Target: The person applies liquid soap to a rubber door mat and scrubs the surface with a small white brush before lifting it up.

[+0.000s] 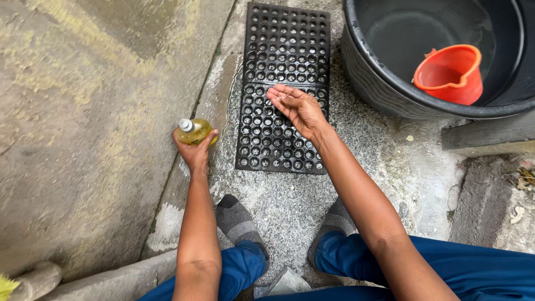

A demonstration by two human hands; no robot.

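left hand [195, 153]: wrapped around a small bottle [196, 131] of yellow liquid with a white cap, down near the ground at the left edge of the mat. The fingers cover the bottle's lower half, so I can't tell if its base touches the floor.
right hand [298, 108]: open, palm up, fingers loosely curled, hovering over the middle of the mat. Might be something wet or small in the palm, too hard to make out.
mat [281, 89]: black rubber one with round holes, lying flat on the wet stone floor [290, 206]; the hand hides part of its right side.
tub [390, 83]: big black one, far right, cut off by the top and right edges. The inside is dark and I can't tell if it holds any water.
scoop [450, 75]: orange plastic, sitting tilted inside the tub.
feet: grey socks [237, 220] near the bottom, blue trousers [473, 267] cut off by the frame.
wall [83, 111]: stained concrete slab filling the left side.
leaves [521, 181]: a few dry ones at the right edge, partly cut off.
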